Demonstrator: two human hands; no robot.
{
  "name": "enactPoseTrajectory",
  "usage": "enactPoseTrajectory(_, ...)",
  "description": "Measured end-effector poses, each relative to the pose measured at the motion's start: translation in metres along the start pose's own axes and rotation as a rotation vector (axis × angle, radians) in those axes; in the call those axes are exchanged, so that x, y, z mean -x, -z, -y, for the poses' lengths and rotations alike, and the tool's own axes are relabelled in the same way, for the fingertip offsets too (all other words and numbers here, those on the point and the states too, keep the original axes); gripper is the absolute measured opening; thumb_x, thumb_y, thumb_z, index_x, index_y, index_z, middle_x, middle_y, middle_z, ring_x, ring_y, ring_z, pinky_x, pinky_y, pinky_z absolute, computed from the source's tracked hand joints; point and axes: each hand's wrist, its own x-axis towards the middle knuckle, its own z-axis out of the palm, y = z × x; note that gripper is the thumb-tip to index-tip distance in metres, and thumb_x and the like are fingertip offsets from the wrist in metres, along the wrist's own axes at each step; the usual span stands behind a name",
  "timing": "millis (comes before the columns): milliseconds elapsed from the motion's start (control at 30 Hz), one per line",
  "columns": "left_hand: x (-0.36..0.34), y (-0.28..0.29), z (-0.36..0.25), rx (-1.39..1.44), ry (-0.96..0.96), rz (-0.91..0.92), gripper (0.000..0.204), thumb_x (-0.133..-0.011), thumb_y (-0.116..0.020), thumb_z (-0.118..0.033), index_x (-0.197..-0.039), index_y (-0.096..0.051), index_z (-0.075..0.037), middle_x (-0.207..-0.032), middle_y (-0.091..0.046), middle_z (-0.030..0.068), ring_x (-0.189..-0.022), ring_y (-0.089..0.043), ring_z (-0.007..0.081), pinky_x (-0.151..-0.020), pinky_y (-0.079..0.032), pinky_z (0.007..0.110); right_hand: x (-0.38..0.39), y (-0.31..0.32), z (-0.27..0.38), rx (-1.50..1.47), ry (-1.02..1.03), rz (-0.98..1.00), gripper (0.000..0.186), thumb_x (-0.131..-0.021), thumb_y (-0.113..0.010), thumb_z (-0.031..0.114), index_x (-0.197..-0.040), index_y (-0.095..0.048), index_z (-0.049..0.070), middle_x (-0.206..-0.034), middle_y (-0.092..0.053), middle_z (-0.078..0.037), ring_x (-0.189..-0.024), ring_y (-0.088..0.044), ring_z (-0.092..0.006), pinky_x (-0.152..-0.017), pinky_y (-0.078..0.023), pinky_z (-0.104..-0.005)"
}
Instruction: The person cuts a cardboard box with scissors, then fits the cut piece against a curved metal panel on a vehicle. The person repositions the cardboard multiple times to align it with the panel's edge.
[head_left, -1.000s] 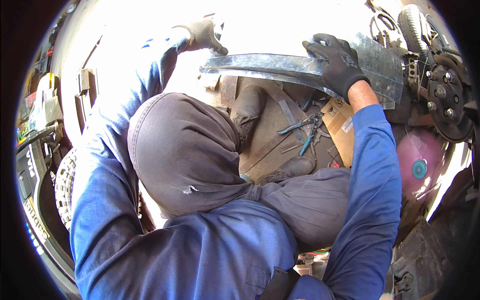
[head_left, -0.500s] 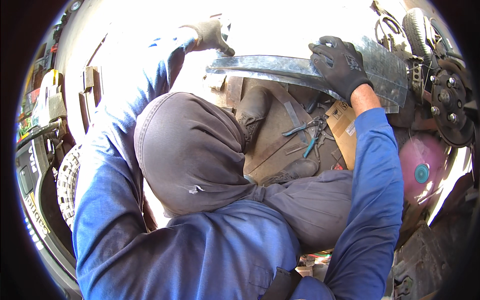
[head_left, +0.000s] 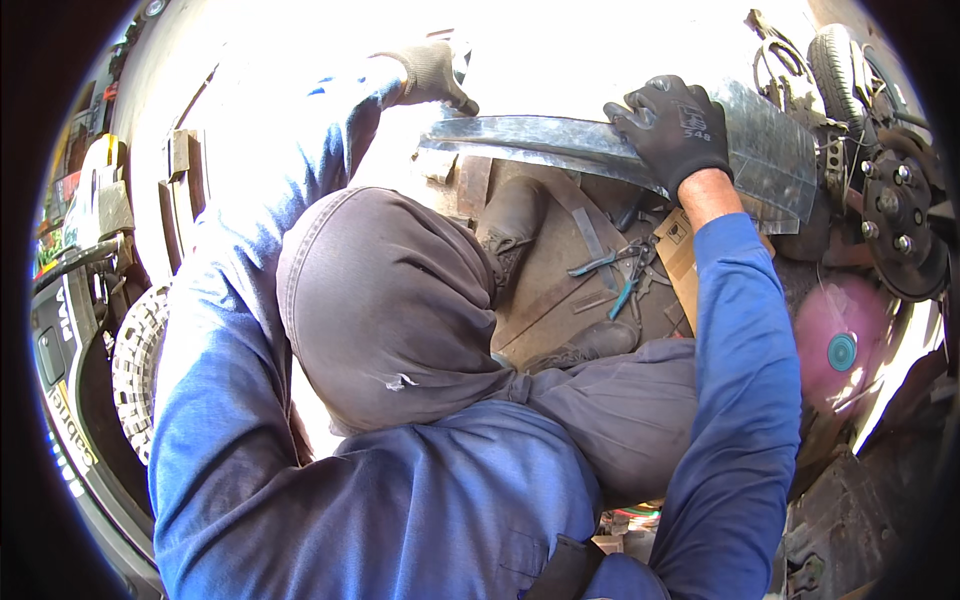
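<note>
A long bent strip of shiny sheet metal [head_left: 540, 135] lies across the far side of my legs. At its right part, my right hand [head_left: 680, 130], in a black glove, is closed on the metal, thumb pointing left. Another flat metal sheet piece [head_left: 775, 150] extends to the right of that hand. Beyond the strip's left end is my left hand [head_left: 432, 78], also gloved, fingers curled and thumb stretched to the right. Glare hides most of what lies in its grasp. Blue-handled locking pliers [head_left: 620, 268] rest on the floor between my boots [head_left: 510, 225].
A wheel hub with studs [head_left: 900, 205] and a tyre [head_left: 835, 70] stand at the right. Below them sits a pink rounded object [head_left: 845, 340] with a turquoise disc. Cardboard [head_left: 680, 265] lies beside my right forearm. A knobbly tyre [head_left: 138, 370] is at the left.
My right hand has moved slightly left along the sheet metal. My left hand and the strip's left end have shifted a little to the right. My right forearm now covers more of the cardboard.
</note>
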Motion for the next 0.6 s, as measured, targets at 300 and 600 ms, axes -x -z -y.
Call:
enactPoseTrajectory(300,-0.017,-0.017,0.021,0.024,-0.035,-0.019,0.051,-0.084,-0.092,-0.047,-0.102,-0.083,0.000,-0.089,-0.081,0.0140,-0.081,-0.075,0.0241,-0.081,-0.061,0.040,-0.008,0.014,0.046,0.136,-0.127,0.063,0.076,-0.097,-0.060,0.082,-0.118,-0.081,0.013,-0.123,-0.073,-0.012,-0.119,-0.070,-0.0300,-0.100,-0.056,-0.0509)
enactPoseTrajectory(600,-0.020,-0.024,0.024,0.022,-0.024,-0.008,0.057,-0.085,-0.090,-0.050,-0.109,-0.080,0.001,-0.104,-0.081,0.0168,-0.092,-0.076,0.0255,-0.087,-0.062,0.041,-0.015,0.027,0.070,0.169,-0.251,0.216,0.083,-0.094,-0.061,0.085,-0.130,-0.078,0.012,-0.131,-0.073,-0.013,-0.130,-0.068,-0.0313,-0.108,-0.054,-0.0552)
